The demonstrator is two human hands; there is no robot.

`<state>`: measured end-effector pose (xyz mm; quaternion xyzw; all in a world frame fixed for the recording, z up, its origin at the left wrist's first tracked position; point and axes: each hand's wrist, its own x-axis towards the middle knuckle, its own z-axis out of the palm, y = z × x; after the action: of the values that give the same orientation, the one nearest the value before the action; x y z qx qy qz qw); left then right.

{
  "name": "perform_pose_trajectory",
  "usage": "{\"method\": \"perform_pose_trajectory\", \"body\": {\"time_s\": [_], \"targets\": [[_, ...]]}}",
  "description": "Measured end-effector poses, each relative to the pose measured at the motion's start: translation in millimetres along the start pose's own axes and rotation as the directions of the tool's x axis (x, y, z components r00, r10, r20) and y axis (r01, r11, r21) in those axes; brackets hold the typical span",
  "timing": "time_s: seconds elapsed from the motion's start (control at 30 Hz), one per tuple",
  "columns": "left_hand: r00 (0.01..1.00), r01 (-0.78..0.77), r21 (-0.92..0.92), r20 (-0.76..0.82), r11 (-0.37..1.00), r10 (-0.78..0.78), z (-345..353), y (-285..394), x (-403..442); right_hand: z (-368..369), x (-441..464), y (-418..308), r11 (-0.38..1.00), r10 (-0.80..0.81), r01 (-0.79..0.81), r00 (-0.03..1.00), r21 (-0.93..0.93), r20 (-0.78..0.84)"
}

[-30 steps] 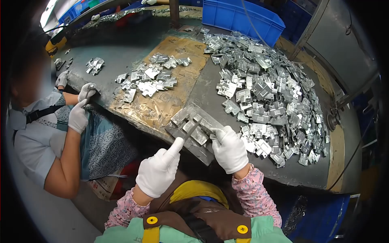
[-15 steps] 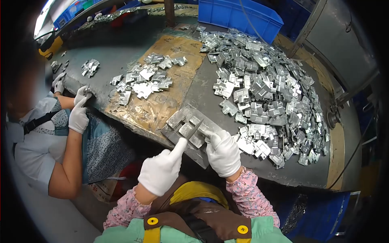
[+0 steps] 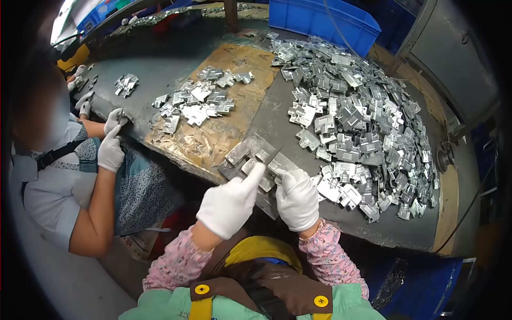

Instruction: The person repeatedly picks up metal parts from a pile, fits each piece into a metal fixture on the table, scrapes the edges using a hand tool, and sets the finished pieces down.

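Note:
White-gloved, my left hand (image 3: 230,205) is closed round a dark, pointed file (image 3: 273,156), its index finger stretched along the tool. The tip reaches over a metal block fixture (image 3: 241,153) at the table's front edge. My right hand (image 3: 296,199), gloved too, is closed at the fixture's right side, fingers pinched on a small metal part (image 3: 273,173) that they mostly hide. To the right of it lies a large heap of silvery metal parts (image 3: 368,128).
A smaller pile of metal parts (image 3: 198,98) lies on the brown sheet (image 3: 186,143). Behind the heap stands a blue crate (image 3: 322,22). At the left a co-worker (image 3: 64,181) sits with gloved hands at the table edge. A metal post (image 3: 231,16) rises at the back.
My left hand and the file have moved forward and right across the fixture. My right hand stays beside the fixture. Another gloved hand shows at the far left.

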<state>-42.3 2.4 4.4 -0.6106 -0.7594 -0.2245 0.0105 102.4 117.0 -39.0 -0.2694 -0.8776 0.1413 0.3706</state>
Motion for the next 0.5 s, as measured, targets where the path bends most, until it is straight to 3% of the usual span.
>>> {"method": "perform_pose_trajectory", "body": {"time_s": [0.03, 0.07, 0.17, 0.3, 0.43, 0.47, 0.5], "targets": [[0.998, -0.024, -0.082, -0.065, 0.996, 0.019, 8, 0, 10, -1, 0, 0, 1.0, 0.005, -0.005, 1.0, -0.006, -0.004], [1.0, -0.009, -0.042, -0.022, 0.999, 0.008, 4, 1, 9, 2, -4, 3, 0.997, 0.056, -0.056, 0.998, 0.058, 0.005], [0.98, 0.07, 0.068, 0.181, 0.995, -0.081, -26, 7, -5, 7, -9, 8, 0.995, 0.01, -0.001, 0.995, 0.095, -0.095], [0.999, -0.011, -0.082, -0.054, 0.997, 0.007, -36, 1, -30, 5, -6, 5, 0.999, 0.006, -0.003, 0.997, 0.041, -0.076], [0.987, 0.046, 0.098, 0.146, 0.994, -0.06, -43, 10, -25, 4, -5, 4, 0.973, 0.193, -0.167, 0.966, 0.158, -0.17], [0.985, 0.04, 0.095, 0.165, 0.995, -0.055, -49, 9, -27, 7, -9, 11, 0.991, 0.073, -0.047, 0.974, 0.125, -0.214], [0.98, 0.037, 0.091, 0.193, 0.995, -0.054, -53, 9, -29, 5, -11, 12, 0.993, 0.066, -0.046, 0.982, 0.113, -0.175]]}}
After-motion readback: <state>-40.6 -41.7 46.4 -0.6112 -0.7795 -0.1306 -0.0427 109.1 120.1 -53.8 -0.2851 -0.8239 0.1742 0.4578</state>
